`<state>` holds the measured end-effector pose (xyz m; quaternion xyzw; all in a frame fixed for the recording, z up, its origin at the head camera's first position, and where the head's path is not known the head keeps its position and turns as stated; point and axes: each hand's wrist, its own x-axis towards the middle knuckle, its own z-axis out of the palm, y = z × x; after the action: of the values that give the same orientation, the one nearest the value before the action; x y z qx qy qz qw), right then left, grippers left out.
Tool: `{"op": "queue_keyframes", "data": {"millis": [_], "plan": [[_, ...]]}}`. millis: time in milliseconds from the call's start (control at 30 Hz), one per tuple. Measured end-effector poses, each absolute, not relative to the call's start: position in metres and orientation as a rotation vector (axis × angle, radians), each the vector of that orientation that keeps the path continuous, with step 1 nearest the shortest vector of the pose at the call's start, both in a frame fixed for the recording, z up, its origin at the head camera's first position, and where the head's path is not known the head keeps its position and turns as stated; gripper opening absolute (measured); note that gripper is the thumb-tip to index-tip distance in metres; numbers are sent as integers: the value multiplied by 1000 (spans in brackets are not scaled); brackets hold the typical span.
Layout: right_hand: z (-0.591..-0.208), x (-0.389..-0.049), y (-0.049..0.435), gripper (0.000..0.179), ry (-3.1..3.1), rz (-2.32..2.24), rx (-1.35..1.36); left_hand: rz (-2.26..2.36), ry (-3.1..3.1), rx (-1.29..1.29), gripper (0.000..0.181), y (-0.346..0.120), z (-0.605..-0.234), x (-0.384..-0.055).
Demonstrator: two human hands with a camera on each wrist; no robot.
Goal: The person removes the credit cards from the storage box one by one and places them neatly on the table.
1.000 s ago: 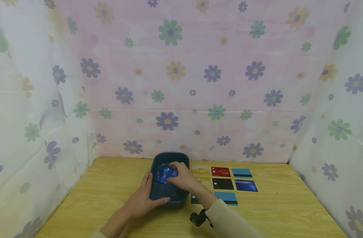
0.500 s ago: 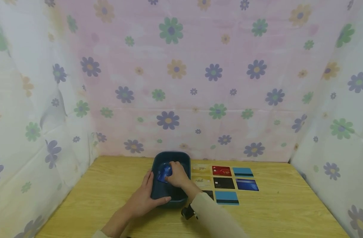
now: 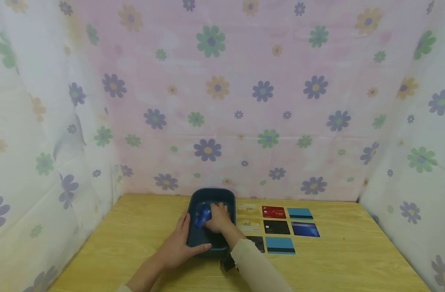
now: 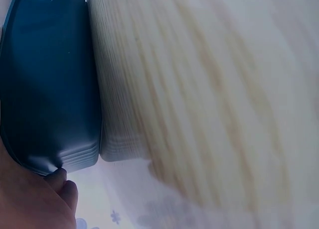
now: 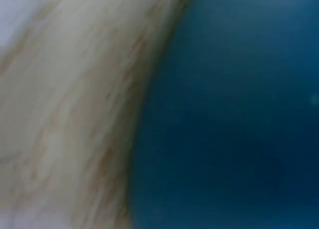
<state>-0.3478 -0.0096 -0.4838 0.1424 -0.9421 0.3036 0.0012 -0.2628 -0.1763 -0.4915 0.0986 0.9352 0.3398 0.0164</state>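
Observation:
A dark teal plastic bin (image 3: 194, 238) stands on the table in the head view. My left hand (image 3: 176, 248) holds its near left corner, fingers along the left wall and thumb over the near rim. In the left wrist view, this hand (image 4: 32, 201) lies against the bin's outer side (image 4: 50, 84). My right hand (image 3: 220, 220) reaches inside the bin and pinches a shiny blue card (image 3: 201, 218); the fingertips are partly hidden. Other blue cards may lie beneath it. The blurred right wrist view shows only the bin wall (image 5: 229, 109) and table, no fingers.
Right of the bin, several cards lie in rows on the wooden table (image 3: 339, 251): gold, a red VIP card (image 3: 274, 212), a black card (image 3: 276, 227), blue ones (image 3: 305, 229). The right forearm partly covers another black card (image 3: 258, 243). Flowered cloth (image 3: 244, 101) surrounds the table.
My right hand has moved lower into the bin with the blue card, its forearm shifting left. More of the near black card was uncovered. The left hand has kept its hold.

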Motion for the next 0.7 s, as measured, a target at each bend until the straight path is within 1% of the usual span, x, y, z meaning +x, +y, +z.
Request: {"op": "queue_keyframes", "data": {"millis": [67, 233, 300, 367, 500, 567, 700], "plan": [[-484, -347, -10, 70, -2952, 958, 422, 1057, 2913, 306, 130, -176, -492, -262], [-485, -348, -11, 51, -2979, 933, 367, 1047, 2923, 302, 130, -177, -492, -262], [-484, -348, -11, 49, -2988, 938, 353, 1047, 2924, 306, 130, -177, -492, -263], [-484, -348, -10, 53, -2998, 952, 338, 1042, 2927, 313, 130, -177, -492, -263], [-485, -348, -10, 71, -3012, 969, 311, 1034, 2928, 315, 130, -176, -492, -263], [-486, -348, -10, 77, -3010, 967, 304, 1031, 2928, 312, 130, -176, -493, -263], [-486, -348, -10, 81, -2991, 960, 305, 1031, 2930, 307, 130, -176, -493, -263]]}}
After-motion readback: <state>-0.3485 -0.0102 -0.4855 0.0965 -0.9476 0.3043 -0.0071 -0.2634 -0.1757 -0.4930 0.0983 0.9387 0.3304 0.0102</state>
